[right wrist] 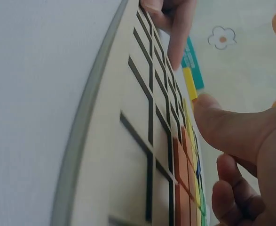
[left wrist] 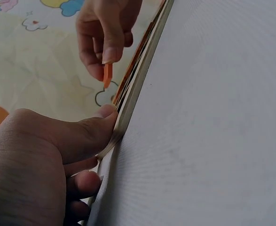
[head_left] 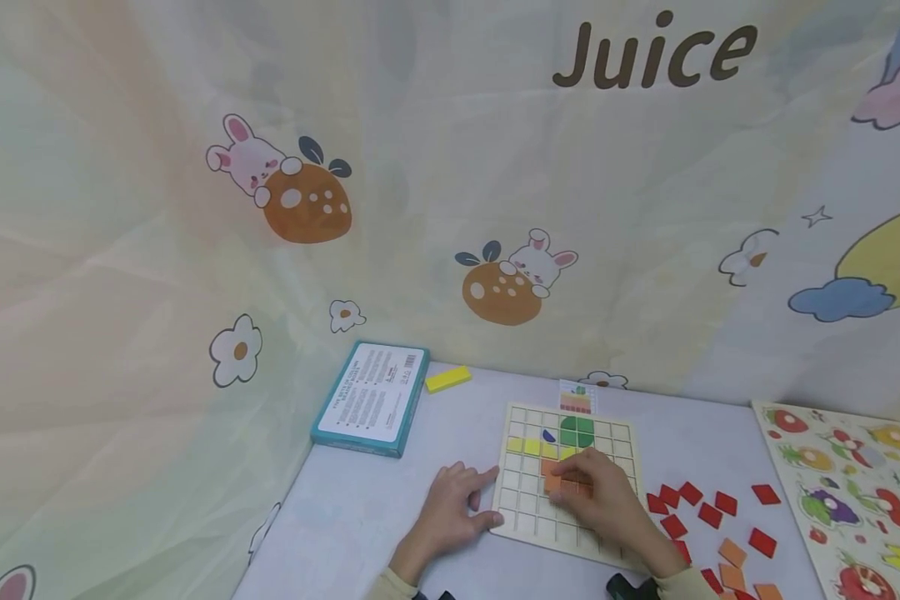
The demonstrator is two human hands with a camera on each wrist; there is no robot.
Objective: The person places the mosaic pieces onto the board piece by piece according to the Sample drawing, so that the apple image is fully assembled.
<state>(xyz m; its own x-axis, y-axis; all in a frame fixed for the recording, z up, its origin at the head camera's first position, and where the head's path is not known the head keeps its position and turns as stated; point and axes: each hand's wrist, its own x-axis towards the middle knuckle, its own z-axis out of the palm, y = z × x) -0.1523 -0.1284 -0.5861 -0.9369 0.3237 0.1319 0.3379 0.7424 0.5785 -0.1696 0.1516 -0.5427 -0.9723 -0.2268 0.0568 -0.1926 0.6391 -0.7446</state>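
Observation:
A pale wooden grid board (head_left: 521, 504) lies on the table. Its cells hold a round green patch (head_left: 577, 431), a small blue piece (head_left: 548, 436), a row of yellow tiles (head_left: 532, 447) and orange tiles (head_left: 550, 468) below that row. My right hand (head_left: 600, 496) is over the orange area, and in the left wrist view its thumb and finger pinch an orange tile (left wrist: 107, 75) at the tile's top. My left hand (head_left: 450, 508) touches the board's left edge with extended index finger and thumb; its other fingers bend loosely.
Loose red tiles (head_left: 726, 502) and orange tiles (head_left: 732, 552) are scattered right of the board. A fruit-printed sheet (head_left: 825, 475) lies farther right. Behind the board is a small picture card (head_left: 576, 397). A teal box (head_left: 375, 396) and a yellow block (head_left: 448, 379) lie at the back left.

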